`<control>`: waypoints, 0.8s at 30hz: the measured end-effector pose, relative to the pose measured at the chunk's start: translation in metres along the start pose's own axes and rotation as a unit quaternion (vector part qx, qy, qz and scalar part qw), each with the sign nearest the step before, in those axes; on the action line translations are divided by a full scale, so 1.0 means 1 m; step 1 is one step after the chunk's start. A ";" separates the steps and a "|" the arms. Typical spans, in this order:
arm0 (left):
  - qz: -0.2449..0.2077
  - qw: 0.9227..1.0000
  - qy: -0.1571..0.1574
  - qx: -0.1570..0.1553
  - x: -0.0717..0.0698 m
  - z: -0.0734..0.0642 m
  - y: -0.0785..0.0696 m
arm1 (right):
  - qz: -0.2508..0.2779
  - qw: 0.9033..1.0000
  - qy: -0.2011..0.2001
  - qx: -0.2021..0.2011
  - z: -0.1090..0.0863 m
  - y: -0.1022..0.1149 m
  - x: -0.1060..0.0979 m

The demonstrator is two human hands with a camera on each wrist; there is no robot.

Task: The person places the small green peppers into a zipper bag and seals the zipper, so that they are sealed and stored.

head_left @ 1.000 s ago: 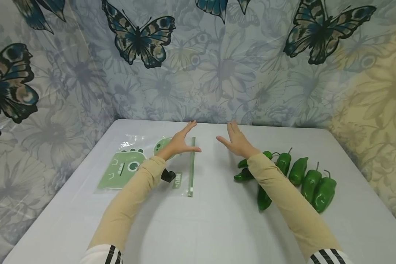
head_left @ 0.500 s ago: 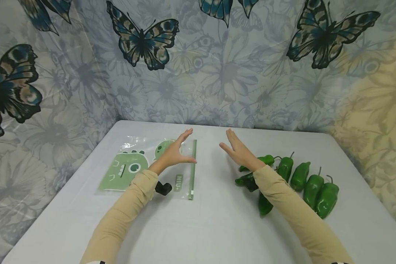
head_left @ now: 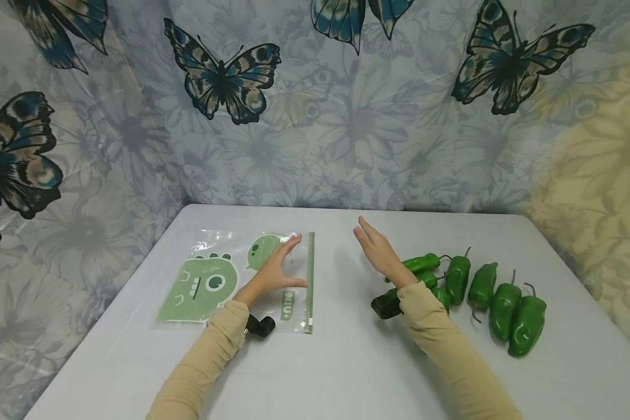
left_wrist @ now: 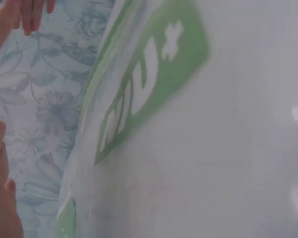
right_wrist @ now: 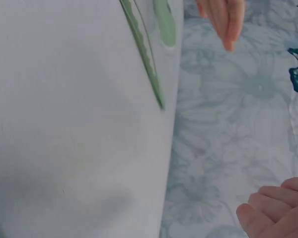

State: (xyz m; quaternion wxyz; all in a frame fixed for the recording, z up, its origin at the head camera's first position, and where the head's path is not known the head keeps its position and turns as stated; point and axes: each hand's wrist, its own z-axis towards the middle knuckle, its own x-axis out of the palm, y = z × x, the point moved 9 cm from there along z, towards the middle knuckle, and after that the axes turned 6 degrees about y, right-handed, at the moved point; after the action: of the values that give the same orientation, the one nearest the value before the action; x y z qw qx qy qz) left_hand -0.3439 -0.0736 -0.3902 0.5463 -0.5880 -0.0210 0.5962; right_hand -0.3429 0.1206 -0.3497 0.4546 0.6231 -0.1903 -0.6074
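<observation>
My left hand (head_left: 274, 268) hovers over the right part of a clear zip bag (head_left: 199, 291) with green cartoon prints. Its fingers and thumb are spread apart, with nothing between them. The bag lies flat, its green zip strip (head_left: 311, 280) facing the middle of the table. Across from it my right hand (head_left: 380, 251) is raised with straight fingers, holding nothing, just left of several green peppers (head_left: 527, 324). My right wrist and sleeve hide part of that group. The left wrist view shows the bag's green label (left_wrist: 149, 79) up close.
A white table (head_left: 336, 373) bears the bag at left and the peppers at right. Patterned cloth with butterflies (head_left: 220, 81) hangs behind and along the left. A small black device (head_left: 262, 326) sits at my left wrist, another (head_left: 385, 304) at my right.
Both hands have come down in the head view and back toward me, still apart. The view has tilted slightly upward. Bag and peppers stay in place on the table.
</observation>
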 end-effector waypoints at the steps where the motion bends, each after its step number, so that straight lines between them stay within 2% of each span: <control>1: 0.008 1.000 -0.001 -0.002 0.003 0.000 0.007 | 0.005 1.000 -0.003 -0.003 -0.001 0.001 0.002; 2: 0.017 1.000 0.000 -0.009 0.005 0.000 0.014 | 0.008 1.000 -0.005 -0.008 -0.001 0.002 0.004; 7: 0.022 1.000 0.004 -0.016 0.009 -0.004 0.022 | 0.012 1.000 -0.007 -0.025 -0.003 0.005 0.014; 11: 0.060 0.997 0.022 -0.031 0.015 -0.008 0.030 | 0.023 0.999 -0.012 -0.032 -0.007 0.004 0.020; 15: 0.108 0.992 0.045 -0.044 0.023 -0.014 0.037 | 0.034 0.999 -0.008 -0.039 -0.011 0.002 0.027; 20: 0.132 0.989 0.051 -0.035 0.026 -0.013 0.039 | 0.031 0.998 -0.011 -0.045 -0.012 0.002 0.026; 24: 0.140 0.988 0.057 -0.031 0.028 -0.011 0.040 | 0.045 0.998 -0.011 -0.052 -0.020 0.020 0.023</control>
State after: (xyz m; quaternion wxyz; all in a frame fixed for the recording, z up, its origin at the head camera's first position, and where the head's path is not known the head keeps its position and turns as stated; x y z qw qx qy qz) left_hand -0.3531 -0.0773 -0.4387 0.4395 -0.6344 0.0741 0.6316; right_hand -0.3139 0.0985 -0.3502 0.5113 0.5830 -0.1915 -0.6017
